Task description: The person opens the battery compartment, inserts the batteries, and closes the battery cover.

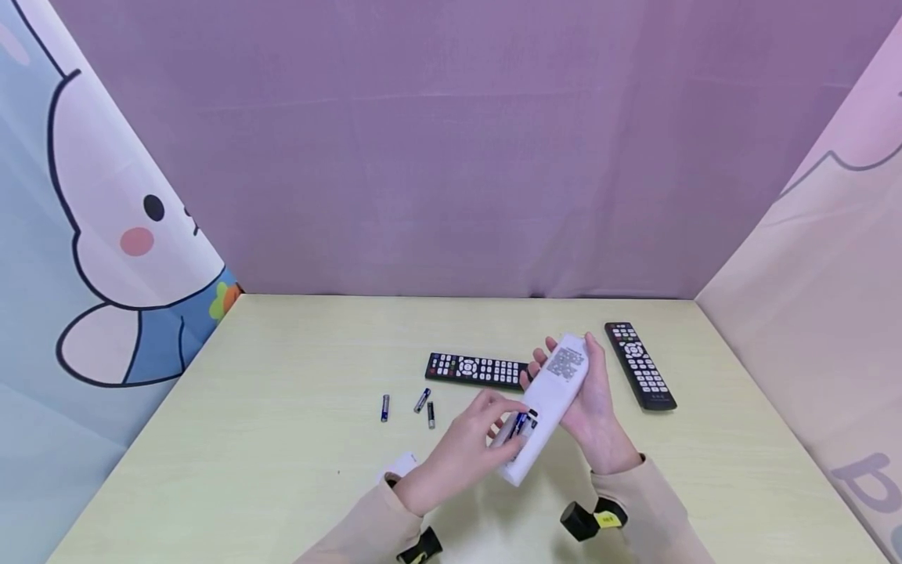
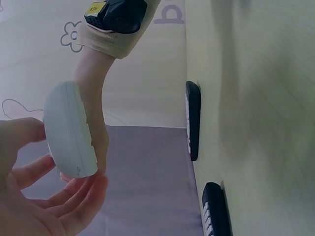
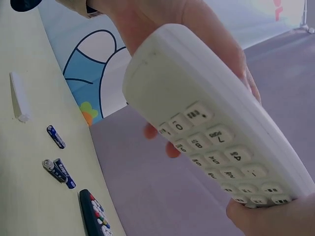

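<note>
My right hand (image 1: 595, 411) grips a white remote control (image 1: 557, 384), tilted above the table with its labelled back and uncovered battery compartment facing up. Its keys show in the right wrist view. Over the compartment, the thumb and index finger of my left hand (image 1: 458, 439) pinch at a blue battery (image 1: 520, 424); the fingertips partly cover it, so how far it sits inside is unclear. The other left fingers curl by the remote's side edge. Three loose batteries (image 1: 385, 408) lie left of the hands. A white cover piece (image 3: 19, 98) rests on the table, partly behind my left forearm in the head view.
One black remote (image 1: 475, 369) lies crosswise behind the white one, its end hidden by my right hand. Another black remote (image 1: 640, 366) lies to the right. Printed cloth and a purple curtain (image 1: 423, 172) stand around the pale table (image 1: 296, 352).
</note>
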`<state>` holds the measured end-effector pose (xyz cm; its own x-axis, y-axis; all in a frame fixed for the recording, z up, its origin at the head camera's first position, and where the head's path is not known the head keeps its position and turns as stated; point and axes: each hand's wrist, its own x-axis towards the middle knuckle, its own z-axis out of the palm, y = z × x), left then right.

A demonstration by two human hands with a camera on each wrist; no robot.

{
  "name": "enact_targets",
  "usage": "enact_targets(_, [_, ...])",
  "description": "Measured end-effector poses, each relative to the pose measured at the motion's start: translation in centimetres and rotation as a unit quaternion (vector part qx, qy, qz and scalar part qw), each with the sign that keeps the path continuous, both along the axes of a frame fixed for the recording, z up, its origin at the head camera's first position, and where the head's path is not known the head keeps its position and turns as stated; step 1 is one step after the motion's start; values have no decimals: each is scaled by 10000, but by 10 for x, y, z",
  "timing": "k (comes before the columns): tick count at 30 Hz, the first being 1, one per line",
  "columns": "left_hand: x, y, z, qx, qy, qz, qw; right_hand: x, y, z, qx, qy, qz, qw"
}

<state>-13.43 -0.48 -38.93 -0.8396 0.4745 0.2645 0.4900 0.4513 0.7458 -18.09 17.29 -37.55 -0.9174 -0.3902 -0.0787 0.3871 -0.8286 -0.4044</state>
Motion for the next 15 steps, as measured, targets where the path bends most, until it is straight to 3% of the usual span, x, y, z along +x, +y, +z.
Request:
enact_targets(5, [4, 0, -1, -223, 6, -143, 9996, -1, 1, 1, -27, 24, -64, 10000])
enact_targets(15, [8, 3, -7, -451, 341, -288, 9980, 0, 0, 2, -26, -53, -93, 9999])
